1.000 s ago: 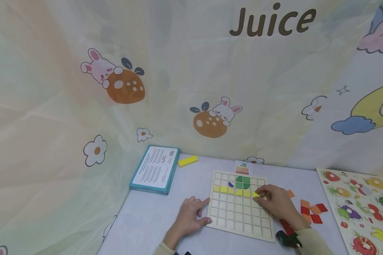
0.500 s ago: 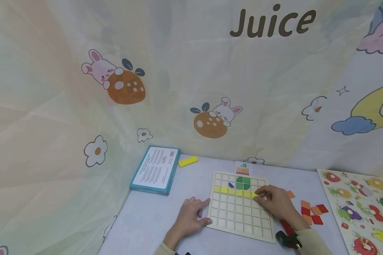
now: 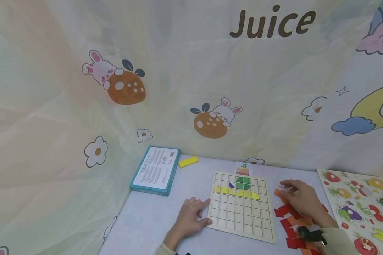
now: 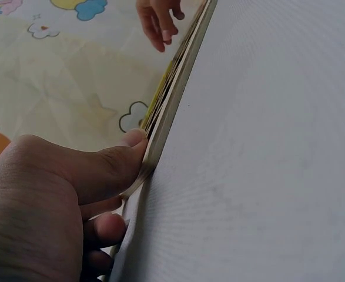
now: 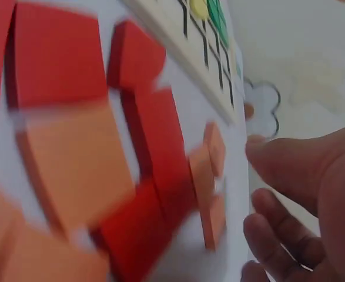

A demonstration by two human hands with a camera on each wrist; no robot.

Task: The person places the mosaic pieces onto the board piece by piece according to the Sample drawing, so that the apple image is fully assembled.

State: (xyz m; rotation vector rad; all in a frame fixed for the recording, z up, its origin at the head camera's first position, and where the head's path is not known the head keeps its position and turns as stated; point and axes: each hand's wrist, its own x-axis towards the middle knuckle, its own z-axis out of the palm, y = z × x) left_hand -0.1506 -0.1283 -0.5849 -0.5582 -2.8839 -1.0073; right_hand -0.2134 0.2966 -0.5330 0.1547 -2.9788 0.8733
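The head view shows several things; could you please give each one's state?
Grid board, flat, partly filled.
Yellow pieces, in a row on it.
Green pieces, grouped on it.
Blue piece, lying on it.
Left hand, touching its edge.
Red and orange pieces, loose, scattered.
Right hand, over these pieces, apparently empty.
Box, lying label up.
Yellow block, lying beside the box.
Card, lying picture up.
Fruit board, flat, pictures up.
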